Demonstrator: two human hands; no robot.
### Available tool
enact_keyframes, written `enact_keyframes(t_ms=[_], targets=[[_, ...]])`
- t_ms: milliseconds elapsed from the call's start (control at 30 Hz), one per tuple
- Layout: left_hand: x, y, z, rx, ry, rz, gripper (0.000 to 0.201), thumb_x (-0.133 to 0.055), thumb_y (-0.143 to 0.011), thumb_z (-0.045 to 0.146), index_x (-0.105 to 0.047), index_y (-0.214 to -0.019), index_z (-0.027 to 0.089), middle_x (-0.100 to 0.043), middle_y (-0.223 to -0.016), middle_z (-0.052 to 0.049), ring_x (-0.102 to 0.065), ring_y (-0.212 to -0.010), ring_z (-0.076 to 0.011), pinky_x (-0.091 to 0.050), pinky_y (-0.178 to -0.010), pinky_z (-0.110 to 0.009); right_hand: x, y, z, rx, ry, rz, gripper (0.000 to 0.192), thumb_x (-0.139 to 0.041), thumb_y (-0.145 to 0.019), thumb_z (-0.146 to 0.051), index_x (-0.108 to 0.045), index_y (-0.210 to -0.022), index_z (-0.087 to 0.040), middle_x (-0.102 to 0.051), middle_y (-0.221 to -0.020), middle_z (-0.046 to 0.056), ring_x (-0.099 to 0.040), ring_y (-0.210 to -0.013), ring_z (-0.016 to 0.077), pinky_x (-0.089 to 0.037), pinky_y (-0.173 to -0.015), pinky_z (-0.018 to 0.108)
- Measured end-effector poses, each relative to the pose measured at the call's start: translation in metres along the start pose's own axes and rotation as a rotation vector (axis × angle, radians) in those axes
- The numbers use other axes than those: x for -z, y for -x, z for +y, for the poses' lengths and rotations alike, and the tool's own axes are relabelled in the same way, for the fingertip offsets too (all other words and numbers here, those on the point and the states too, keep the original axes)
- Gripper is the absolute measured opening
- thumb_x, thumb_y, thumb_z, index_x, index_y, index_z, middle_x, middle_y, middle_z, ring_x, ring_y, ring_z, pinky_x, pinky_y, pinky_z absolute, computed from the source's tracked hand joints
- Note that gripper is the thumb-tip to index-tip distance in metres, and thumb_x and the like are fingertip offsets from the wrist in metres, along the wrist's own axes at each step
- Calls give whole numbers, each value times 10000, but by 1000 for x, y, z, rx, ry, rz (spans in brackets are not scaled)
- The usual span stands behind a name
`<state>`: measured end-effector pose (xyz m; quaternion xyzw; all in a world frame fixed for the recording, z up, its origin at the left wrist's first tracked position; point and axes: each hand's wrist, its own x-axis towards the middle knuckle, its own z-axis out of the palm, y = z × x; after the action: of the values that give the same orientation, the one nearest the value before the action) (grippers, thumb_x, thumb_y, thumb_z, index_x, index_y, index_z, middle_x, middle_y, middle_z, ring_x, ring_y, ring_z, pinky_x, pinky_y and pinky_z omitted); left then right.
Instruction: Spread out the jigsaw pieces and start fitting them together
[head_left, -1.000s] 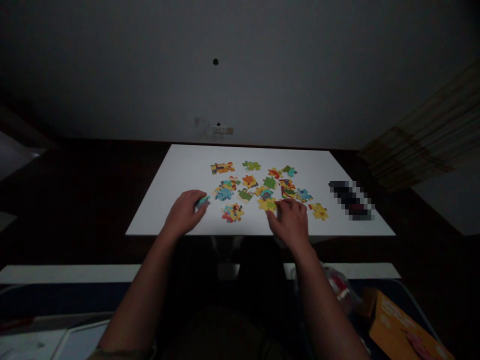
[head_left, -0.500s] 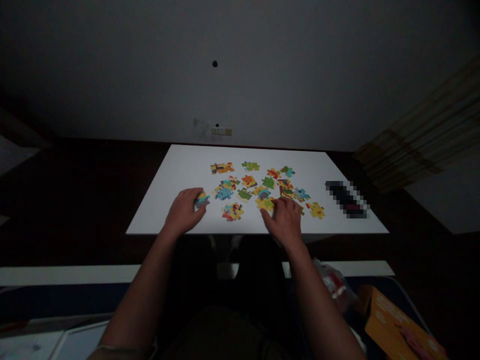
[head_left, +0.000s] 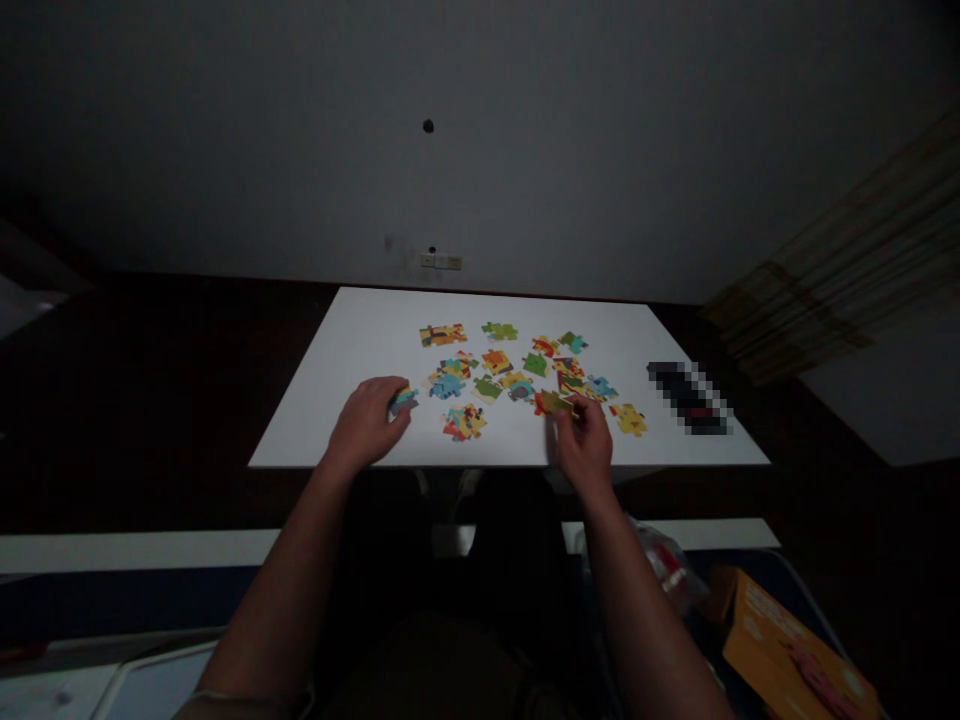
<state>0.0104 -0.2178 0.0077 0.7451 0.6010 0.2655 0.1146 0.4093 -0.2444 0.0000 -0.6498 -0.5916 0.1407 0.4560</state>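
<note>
My left hand rests near the front left of the white table, fingers and thumb closed around a blue and yellow puzzle piece. Between the fingertips and thumb of my right hand is an olive-green puzzle piece with a red edge, tilted off the table. Left of that hand lies a small yellow and red cluster of puzzle pieces. A yellow puzzle piece lies to its right. Several other colourful pieces, among them a green one and an orange one, are spread beyond both hands.
A pixelated dark object lies at the table's right side. Near my right forearm are a clear plastic bag and an orange box. A wall with sockets stands behind the table.
My right hand has shifted slightly right and turned, lifting a piece whose olive-green face now shows; the yellow piece under its fingertips is gone from that spot. My left hand stays put.
</note>
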Motion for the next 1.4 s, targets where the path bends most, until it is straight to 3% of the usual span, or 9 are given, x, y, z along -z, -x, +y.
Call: enact_keyframes(t_ms=[133, 300, 533, 800, 1033, 1233, 1400], targets=[[1, 0, 0, 0, -10, -6, 462, -650, -1071, 470, -839, -1449, 282, -867, -1557, -175, -766, -1497, -439, -611, -1327, -681, -5, -3, -17, -9, -98, -49, 447, -655, -1070, -623, -779, -1361, -307, -858, -1361, 185, -820, -1234, 408, -698, -1069, 580], [1, 1, 1, 0, -10, -15, 465, -634, -1092, 473, -840, -1459, 275, -859, -1568, -187, -766, -1504, -448, -611, -1323, -688, -26, -12, -36, -80, -231, -188, 491, -760, -1017, -673, -806, -1358, -323, -898, -1251, 145, -840, -1061, 416, -730, -962, 620], [0, 2, 1, 4, -5, -25, 473, -656, -1077, 409, -834, -1486, 254, -851, -1577, -200, -755, -1523, -436, -602, -1338, -673, -45, -24, -30, 31, -146, -285, 383, -689, -1086, -567, -855, -1303, -299, -922, -1308, 151, -860, -1146, 425, -700, -1083, 639], [-3, 3, -3, -5, 5, -20, 439, -689, -1074, 350, -839, -1480, 277, -854, -1572, -173, -755, -1511, -418, -589, -1356, -669, -45, -19, -25, 39, -146, -276, 386, -682, -1085, -584, -874, -1248, -292, -938, -1273, 180, -880, -1061, 430, -715, -1027, 632], [-4, 3, -4, -16, 4, -2, 428, -691, -1090, 355, -842, -1475, 245, -856, -1566, -192, -758, -1512, -432, -592, -1346, -686, -43, -18, -28, 165, -128, -276, 325, -557, -1125, -441, -847, -1204, -318, -914, -1287, 172, -868, -1235, 425, -689, -1139, 630], [-8, 3, -8, -22, 16, 12, 411, -704, -1073, 362, -852, -1448, 279, -859, -1561, -182, -761, -1504, -440, -602, -1332, -710, -40, -16, -30, 220, -50, -320, 274, -517, -1091, -280, -779, -1030, -330, -870, -1115, 133, -849, -1125, 379, -685, -1057, 548], [-9, 3, -10, -16, 68, 36, 411, -739, -1035, 353, -871, -1421, 302, -862, -1539, -171, -763, -1506, -453, -597, -1335, -734, -41, -16, -32, 262, 34, -375, 251, -546, -1078, -226, -768, -999, -312, -871, -1109, 141, -838, -1096, 382, -665, -1014, 530]])
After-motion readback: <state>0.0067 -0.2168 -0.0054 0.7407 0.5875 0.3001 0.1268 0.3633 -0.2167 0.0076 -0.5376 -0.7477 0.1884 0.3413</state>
